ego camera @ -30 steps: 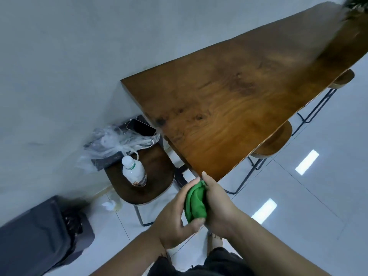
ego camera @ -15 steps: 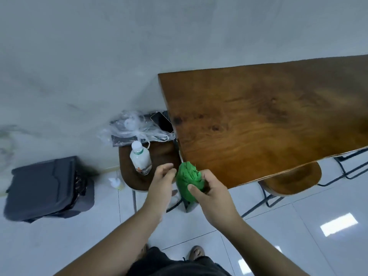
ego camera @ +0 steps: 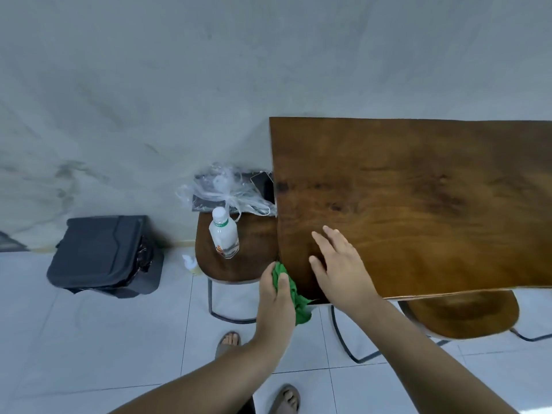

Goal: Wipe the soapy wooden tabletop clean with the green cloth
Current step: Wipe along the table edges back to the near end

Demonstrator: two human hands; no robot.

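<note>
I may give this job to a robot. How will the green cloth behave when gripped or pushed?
Probably floppy: the green cloth bunches in the left hand and its free end droops below the tabletop corner. Likely light, since one hand holds it. Pushed, it may crumple rather than slide flat.

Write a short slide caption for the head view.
Left hand grips green cloth at the wooden tabletop corner; right hand spread above it.
</note>
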